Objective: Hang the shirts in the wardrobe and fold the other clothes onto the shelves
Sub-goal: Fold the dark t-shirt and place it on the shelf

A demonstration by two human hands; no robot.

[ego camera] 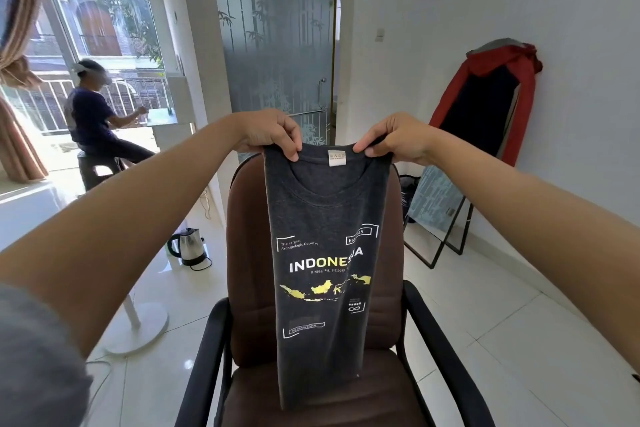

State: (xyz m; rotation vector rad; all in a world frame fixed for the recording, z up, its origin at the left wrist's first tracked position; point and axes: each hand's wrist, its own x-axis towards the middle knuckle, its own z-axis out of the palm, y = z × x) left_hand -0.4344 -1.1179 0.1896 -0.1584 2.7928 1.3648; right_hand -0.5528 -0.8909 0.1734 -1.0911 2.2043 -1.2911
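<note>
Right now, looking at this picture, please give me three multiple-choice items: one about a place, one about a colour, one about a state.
1. Where does the electric kettle stand?
A. on the chair seat
B. on the floor, left of the chair
C. on the window sill

2. What colour is the map print on the dark T-shirt?
A. yellow
B. red
C. blue

3. How is the T-shirt held?
A. draped over one forearm
B. lying flat on the seat
C. pinched at both shoulders, hanging over the brown office chair

Answers:
1. B: the kettle sits on the white tiles, left of the chair.
2. A: the islands under the word INDONESIA are yellow.
3. C: the left hand and the right hand each pinch the top edge beside the collar.
</note>
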